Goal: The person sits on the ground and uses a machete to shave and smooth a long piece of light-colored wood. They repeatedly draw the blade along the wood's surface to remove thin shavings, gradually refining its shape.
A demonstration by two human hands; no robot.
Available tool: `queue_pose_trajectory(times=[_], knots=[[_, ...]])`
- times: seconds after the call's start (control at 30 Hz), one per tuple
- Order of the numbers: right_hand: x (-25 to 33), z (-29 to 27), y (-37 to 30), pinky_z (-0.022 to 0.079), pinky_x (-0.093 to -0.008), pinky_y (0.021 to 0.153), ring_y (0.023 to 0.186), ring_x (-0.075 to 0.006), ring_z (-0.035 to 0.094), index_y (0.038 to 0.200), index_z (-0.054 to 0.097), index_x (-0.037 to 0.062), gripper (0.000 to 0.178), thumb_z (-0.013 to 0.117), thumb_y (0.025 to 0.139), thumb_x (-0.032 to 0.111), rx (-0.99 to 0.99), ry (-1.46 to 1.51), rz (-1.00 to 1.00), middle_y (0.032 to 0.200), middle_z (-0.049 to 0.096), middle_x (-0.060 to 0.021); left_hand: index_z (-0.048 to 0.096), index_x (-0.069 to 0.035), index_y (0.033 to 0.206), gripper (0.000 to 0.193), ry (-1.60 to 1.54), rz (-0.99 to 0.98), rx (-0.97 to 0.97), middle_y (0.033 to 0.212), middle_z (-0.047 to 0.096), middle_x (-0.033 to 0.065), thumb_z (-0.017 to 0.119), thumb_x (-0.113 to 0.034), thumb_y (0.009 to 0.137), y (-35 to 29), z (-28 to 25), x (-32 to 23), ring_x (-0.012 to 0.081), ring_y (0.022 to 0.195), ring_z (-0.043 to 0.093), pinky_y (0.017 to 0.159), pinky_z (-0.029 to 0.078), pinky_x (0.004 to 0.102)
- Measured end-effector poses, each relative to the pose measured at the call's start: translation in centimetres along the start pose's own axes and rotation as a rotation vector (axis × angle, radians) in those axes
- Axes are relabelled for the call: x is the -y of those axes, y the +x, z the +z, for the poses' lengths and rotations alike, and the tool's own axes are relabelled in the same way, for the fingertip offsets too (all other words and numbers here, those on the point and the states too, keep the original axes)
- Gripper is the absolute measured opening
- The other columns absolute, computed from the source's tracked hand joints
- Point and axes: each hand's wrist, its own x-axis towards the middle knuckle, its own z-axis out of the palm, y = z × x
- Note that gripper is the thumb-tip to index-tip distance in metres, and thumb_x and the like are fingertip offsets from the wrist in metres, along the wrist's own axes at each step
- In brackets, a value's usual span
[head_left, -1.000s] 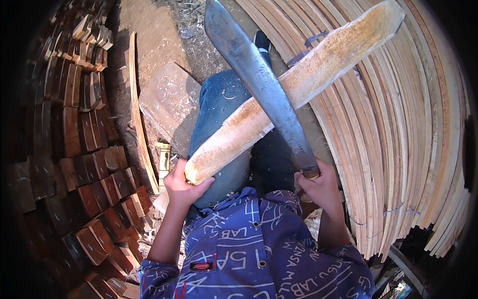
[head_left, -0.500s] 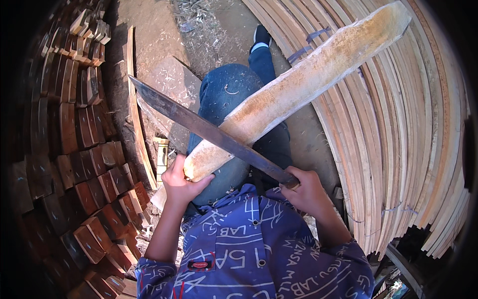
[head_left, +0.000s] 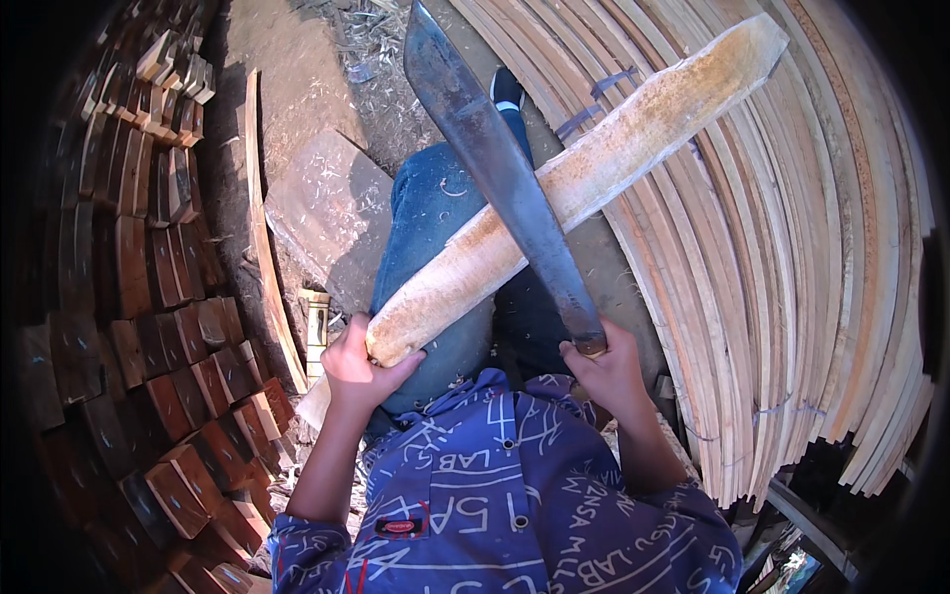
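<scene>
The wooden plank (head_left: 574,188) is gripped at its near end by the left hand (head_left: 361,371) — angled up for chopping. The machete (head_left: 495,163) is held raised across it, right hand (head_left: 606,368) fingers closed around the handle.

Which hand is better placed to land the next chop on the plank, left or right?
Right, probably. The right hand grips the machete by its handle, with the blade raised across the wooden plank. The left hand is wrapped around the plank's near end, steadying it.

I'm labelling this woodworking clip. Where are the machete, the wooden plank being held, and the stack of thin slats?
machete (head_left: 495,168), head view, middle of the dark blade
wooden plank (head_left: 633,144), head view, pale upper face
stack of thin slats (head_left: 811,277), head view, curved slats at right
</scene>
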Motion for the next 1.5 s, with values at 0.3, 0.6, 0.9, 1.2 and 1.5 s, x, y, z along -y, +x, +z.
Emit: queue_pose_trajectory(times=[0.3, 0.6, 0.9, 1.2, 1.5], knots=[[3.3, 1.4, -1.2, 0.05, -0.0273, 0.068, 0.077, -0.0083, 0.061, 0.11, 0.065, -0.0045, 0.031, 0.072, 0.082, 0.005, -0.123, 0.041, 0.056, 0.085, 0.07, -0.0065, 0.056, -0.007, 0.09, 0.061, -0.092, 0.032, 0.074, 0.076, 0.067, 0.0156, 0.09, -0.045, 0.056, 0.4, -1.2, 1.1, 0.034, 0.07, 0.069, 0.063, 0.054, 0.0409], [3.7, 2.3, -2.8, 0.043, -0.0255, 0.048, 0.051, -0.0077, 0.053, 0.086, 0.057, -0.0013, 0.014, 0.07, 0.082, 0.001, -0.124, -0.083, -0.022, 0.065, 0.056, -0.0002, 0.055, -0.006, 0.09, 0.065, -0.123, -0.018, 0.04, 0.076, 0.064, 0.0145, 0.085, -0.057, 0.06, 0.2, -1.7, 2.6, 0.0368, 0.073, 0.067, 0.063, 0.052, 0.0436], [4.7, 3.4, -3.5, 0.044, -0.0279, 0.05, 0.052, -0.0094, 0.051, 0.091, 0.06, -0.0022, 0.014, 0.069, 0.081, 0.002, -0.032, -0.132, 0.027, 0.063, 0.058, -0.0046, 0.058, -0.006, 0.096, 0.062, -0.151, -0.043, 0.062, 0.078, 0.066, 0.0142, 0.089, -0.046, 0.06, 0.4, -2.4, 3.7, 0.0347, 0.074, 0.067, 0.065, 0.052, 0.0402], [8.4, 2.9, 0.7, 0.047, -0.0272, 0.058, 0.063, -0.0076, 0.056, 0.096, 0.064, -0.0025, 0.018, 0.07, 0.079, 0.001, -0.095, -0.099, -0.09, 0.068, 0.065, -0.006, 0.059, -0.005, 0.088, 0.06, -0.269, -0.039, -0.023, 0.073, 0.063, 0.013, 0.093, -0.04, 0.054, 1.1, -1.8, 4.7, 0.0293, 0.066, 0.067, 0.059, 0.052, 0.0363], [7.9, 0.2, 6.1, 0.049, -0.0259, 0.067, 0.072, -0.0052, 0.06, 0.106, 0.064, -0.005, 0.027, 0.069, 0.08, 0.001, 0.183, -0.209, 0.04, 0.077, 0.067, -0.0091, 0.06, -0.004, 0.097, 0.066, -0.124, -0.044, -0.047, 0.076, 0.067, 0.0133, 0.094, -0.039, 0.054, 3.0, -3.1, 1.6, 0.0264, 0.066, 0.069, 0.061, 0.055, 0.0357]])
